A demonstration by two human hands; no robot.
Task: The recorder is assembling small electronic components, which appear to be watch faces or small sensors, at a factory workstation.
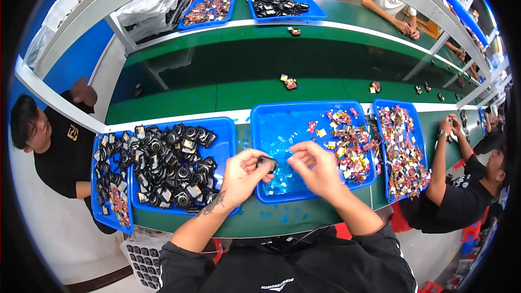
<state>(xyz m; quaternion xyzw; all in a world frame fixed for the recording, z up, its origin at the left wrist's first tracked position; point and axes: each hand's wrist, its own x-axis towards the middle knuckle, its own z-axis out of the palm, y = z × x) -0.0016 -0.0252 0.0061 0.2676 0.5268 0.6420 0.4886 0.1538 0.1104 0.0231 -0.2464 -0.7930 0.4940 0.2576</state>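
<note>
My left hand [243, 176] grips a small black part [266, 163] over the front edge of the middle blue tray [282, 125]. Just to its right, my right hand [316, 168] hovers with fingers curled and pinched close to the part; whether it holds anything I cannot tell. The middle tray holds several small colourful foil-wrapped pieces [350, 144] heaped at its right side. To my left, a blue tray [227, 146] is filled with several black round parts [171, 165].
Another blue tray [412, 114] of colourful pieces lies at the right, a narrow one [99, 206] at the far left. Loose pieces [288, 81] ride on the green conveyor belt [228, 65]. Two blue trays [209, 10] stand across it. People sit left, right and opposite.
</note>
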